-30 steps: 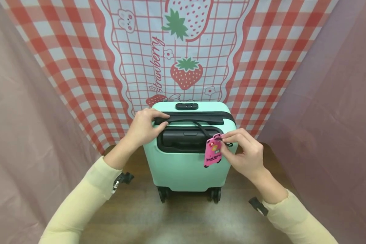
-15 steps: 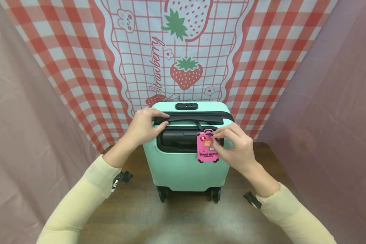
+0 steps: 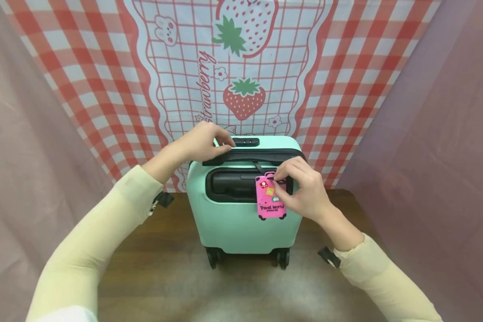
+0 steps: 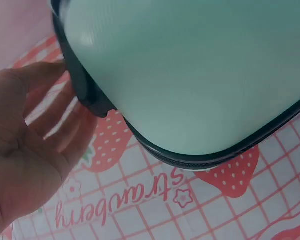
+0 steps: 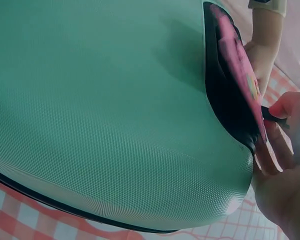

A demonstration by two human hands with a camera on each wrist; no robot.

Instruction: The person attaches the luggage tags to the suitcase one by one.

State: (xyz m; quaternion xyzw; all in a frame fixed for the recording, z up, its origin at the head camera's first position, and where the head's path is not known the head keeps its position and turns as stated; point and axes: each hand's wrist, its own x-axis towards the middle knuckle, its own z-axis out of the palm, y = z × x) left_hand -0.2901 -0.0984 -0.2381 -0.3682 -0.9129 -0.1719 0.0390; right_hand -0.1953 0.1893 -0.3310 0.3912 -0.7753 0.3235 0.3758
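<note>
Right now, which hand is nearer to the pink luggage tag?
Right. The right hand is beside the top of the pink tag, pinching a black strap; the left hand is apart from it, by the left end of the black top handle.

Left hand [image 3: 203, 141]: is off the left end of the handle [image 3: 261, 156], where its fingertips lay earlier; it sits higher, fingertips by the combination lock [image 3: 248, 142], whose left end it now covers.
Pink tag [image 3: 270, 201]: turned from oblique to face-on; shifted left across the recess [image 3: 229, 185].
Right hand [image 3: 302, 188]: displaced left with the tag.
Strap [image 3: 259, 167]: shorter visible run than one second ago.
</note>
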